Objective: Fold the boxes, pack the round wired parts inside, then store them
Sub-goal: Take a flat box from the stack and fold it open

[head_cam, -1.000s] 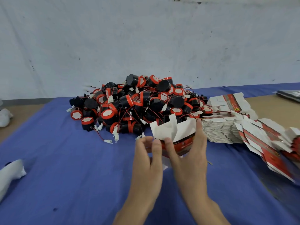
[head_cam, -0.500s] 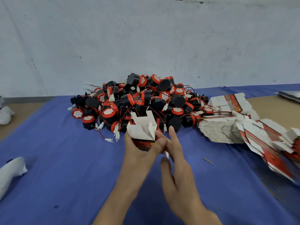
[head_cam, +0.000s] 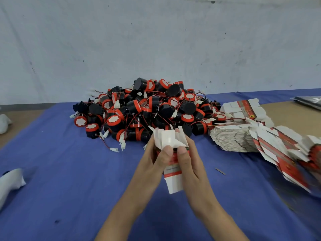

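Both hands hold one small red-and-white cardboard box (head_cam: 172, 173) above the blue cloth, its white flaps spread open at the far end. My left hand (head_cam: 156, 159) grips its left side, thumb on the near flap. My right hand (head_cam: 189, 159) grips the right side, thumb beside the left thumb. Just beyond lies a big heap of round black-and-red wired parts (head_cam: 144, 110) with white connectors. A stack of flat unfolded boxes (head_cam: 232, 138) sits to the right.
More flat boxes (head_cam: 286, 153) spill toward the right edge of the blue cloth (head_cam: 69, 180). A white wrapped object (head_cam: 10, 181) lies at the left edge, another (head_cam: 4, 122) further back. A small sliver (head_cam: 220, 171) lies right of my hands. A pale wall stands behind.
The box came back toward the middle and my right hand closed on it again; both thumbs now press at its flaps, and a white bottom flap hangs toward me.
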Demonstrator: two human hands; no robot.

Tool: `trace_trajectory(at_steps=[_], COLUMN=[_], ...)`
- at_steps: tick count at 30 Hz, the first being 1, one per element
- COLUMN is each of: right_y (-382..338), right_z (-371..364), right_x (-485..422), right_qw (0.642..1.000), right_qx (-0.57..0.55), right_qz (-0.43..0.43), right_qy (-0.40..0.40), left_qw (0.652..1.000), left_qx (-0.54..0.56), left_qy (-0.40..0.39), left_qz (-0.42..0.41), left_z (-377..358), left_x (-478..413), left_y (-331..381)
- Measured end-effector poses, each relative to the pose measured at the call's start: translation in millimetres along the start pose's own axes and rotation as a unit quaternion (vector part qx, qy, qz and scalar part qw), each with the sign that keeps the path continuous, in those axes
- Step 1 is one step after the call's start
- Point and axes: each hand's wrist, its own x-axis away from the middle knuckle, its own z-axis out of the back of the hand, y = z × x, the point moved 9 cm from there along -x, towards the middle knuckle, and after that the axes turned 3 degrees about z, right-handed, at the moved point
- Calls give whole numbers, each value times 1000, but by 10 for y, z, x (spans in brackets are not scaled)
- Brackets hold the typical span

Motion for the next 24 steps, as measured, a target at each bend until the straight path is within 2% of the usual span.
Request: trace_trajectory(at_steps=[4,14,20,24], right_y=[-21,-131,-173,-129], right_z=[6,104,143,59], right_x=[41,80,47,60], right_qw=[999,986,981,986], right_qx=[23,131,161,153], right_qz=[16,74,82,68], right_qy=[24,74,66,24], left_qw=[1000,999,1000,1000], left_qx=[-16,-40,9,10], left_qy=[22,-16,-1,1], left_qz=[-9,3,-13,-4], left_z=[-2,-55,7,86], left_x=[4,70,66,69], left_y=[21,-6,104,60])
